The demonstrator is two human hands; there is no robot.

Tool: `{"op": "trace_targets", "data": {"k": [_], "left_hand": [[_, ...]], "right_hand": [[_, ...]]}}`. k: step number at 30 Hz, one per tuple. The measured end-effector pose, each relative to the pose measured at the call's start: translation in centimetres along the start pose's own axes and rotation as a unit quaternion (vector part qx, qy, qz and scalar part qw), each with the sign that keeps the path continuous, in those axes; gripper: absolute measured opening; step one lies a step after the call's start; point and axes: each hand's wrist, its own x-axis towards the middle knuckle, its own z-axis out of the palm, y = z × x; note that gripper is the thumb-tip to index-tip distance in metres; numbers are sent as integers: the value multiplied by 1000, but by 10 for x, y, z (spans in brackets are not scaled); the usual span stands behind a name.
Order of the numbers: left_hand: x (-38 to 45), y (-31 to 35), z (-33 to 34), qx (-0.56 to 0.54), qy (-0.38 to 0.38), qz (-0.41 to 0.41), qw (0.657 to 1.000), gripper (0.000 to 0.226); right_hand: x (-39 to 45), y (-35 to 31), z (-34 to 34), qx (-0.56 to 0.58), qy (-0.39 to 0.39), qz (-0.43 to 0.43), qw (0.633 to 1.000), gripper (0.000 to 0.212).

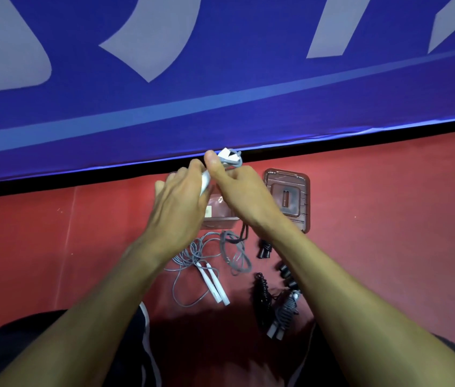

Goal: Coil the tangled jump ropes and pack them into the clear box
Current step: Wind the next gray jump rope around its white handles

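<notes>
Both hands are raised over the clear box (220, 216) on the red floor. My left hand (181, 196) grips the white handles (205, 182) of a grey jump rope. My right hand (237, 188) pinches the grey rope's coiled end (232, 157) between thumb and fingers just above the box. The box's clear lid (287, 196) lies to its right. Below the box, a second grey rope with white handles (215, 286) lies loosely tangled. A grey loop (234, 252) lies beside it. Black ropes with dark handles (274, 297) lie to the right, partly hidden by my right forearm.
A blue banner with pale lettering (220, 65) stands along the far edge of the red floor (67, 233). My knees in dark shorts (39, 344) frame the bottom of the view. Bare floor stretches left and right of the ropes.
</notes>
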Motion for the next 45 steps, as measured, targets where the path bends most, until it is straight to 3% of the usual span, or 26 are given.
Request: {"op": "trace_targets", "data": {"k": [3, 10, 13, 19, 22, 26, 32, 38, 42, 45], "left_hand": [[1, 6, -1, 15, -11, -16, 1000, 30], [2, 4, -11, -177, -88, -38, 979, 30], [5, 3, -14, -150, -80, -63, 984, 17], [2, 8, -18, -112, 18, -67, 991, 32], [3, 14, -21, -153, -12, -66, 986, 16], [3, 10, -16, -190, -53, -87, 976, 29], [0, 13, -14, -138, -66, -82, 985, 32], [2, 13, -16, -250, -112, -82, 958, 23], [4, 5, -17, -228, -71, -64, 969, 5], [4, 5, -18, -249, -18, -79, 965, 21]], "right_hand": [[4, 3, -1, -1, 10, -11, 1000, 60], [11, 11, -13, -49, -35, -20, 998, 54], [8, 10, -13, -117, -9, -37, 992, 60], [4, 8, -8, -124, -14, -37, 992, 68], [4, 6, -6, -126, -4, -64, 990, 67], [5, 9, -8, -141, 21, -70, 987, 67], [3, 11, -7, -141, 37, -78, 986, 62], [8, 14, -18, -111, 27, -55, 992, 64], [7, 18, -16, -152, 57, -55, 985, 79], [8, 16, -12, -165, 59, -64, 982, 76]]}}
